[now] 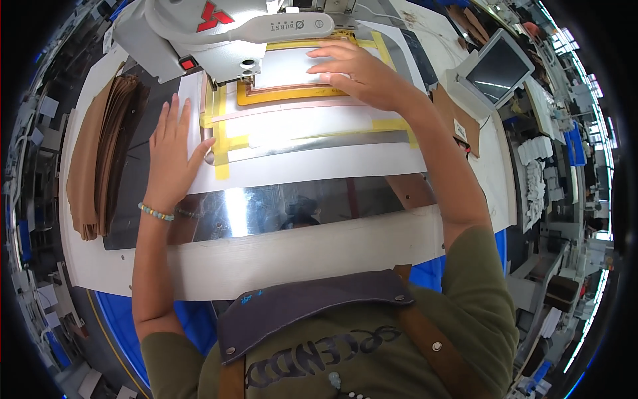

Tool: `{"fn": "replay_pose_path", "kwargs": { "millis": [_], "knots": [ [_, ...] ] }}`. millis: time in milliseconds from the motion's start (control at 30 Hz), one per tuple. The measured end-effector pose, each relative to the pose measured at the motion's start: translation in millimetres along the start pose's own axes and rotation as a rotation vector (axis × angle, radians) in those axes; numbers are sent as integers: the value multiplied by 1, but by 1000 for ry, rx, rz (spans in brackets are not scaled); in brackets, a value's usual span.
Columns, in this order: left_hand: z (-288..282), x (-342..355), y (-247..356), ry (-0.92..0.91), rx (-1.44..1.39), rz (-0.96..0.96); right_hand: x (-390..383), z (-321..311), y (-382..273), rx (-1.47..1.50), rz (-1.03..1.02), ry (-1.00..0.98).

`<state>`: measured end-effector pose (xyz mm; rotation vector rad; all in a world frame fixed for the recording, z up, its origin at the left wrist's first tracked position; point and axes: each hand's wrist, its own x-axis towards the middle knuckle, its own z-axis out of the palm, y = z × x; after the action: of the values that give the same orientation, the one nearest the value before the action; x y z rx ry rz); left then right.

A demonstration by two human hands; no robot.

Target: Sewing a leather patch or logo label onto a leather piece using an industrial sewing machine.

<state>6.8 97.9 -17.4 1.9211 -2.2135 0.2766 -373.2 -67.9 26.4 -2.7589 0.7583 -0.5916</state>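
My left hand (171, 153), with a beaded bracelet at the wrist, lies with fingers apart at the left edge of a white sheet (266, 166) marked with yellow tape strips (222, 159), beside a slim metal rail. My right hand (352, 76) rests with spread, slightly bent fingers on a smaller white piece (286, 66) inside a yellow-edged template (279, 100). The head of a white sewing machine (159, 30) with a long light bar stands over the work and hides part of the template. A reflective metal plate (279, 206) shows under the sheet's near edge.
A stack of brown pieces (93, 159) is at the left. At the right are a small screen on a white housing (495, 66), a brown board (458, 116) and white bundles (535, 179). Blue cloth (114, 319) hangs below the table's front edge (299, 259).
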Motion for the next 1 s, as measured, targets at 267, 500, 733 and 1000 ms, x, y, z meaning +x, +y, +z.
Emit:
{"fn": "replay_pose_path", "kwargs": {
  "millis": [267, 500, 733, 1000],
  "knots": [
    [-76, -77, -114, 245, -97, -379, 32, 31, -46, -60, -91, 10],
    [-85, -87, -187, 350, -102, -569, -15, 19, -95, -25, -15, 24],
    [-49, -27, -212, 289, 54, -335, -55, 38, -77, 10, 81, 188],
    [-67, 1, -289, -28, -772, -695, -56, 37, -77, 84, 124, 292]
  ]
}}
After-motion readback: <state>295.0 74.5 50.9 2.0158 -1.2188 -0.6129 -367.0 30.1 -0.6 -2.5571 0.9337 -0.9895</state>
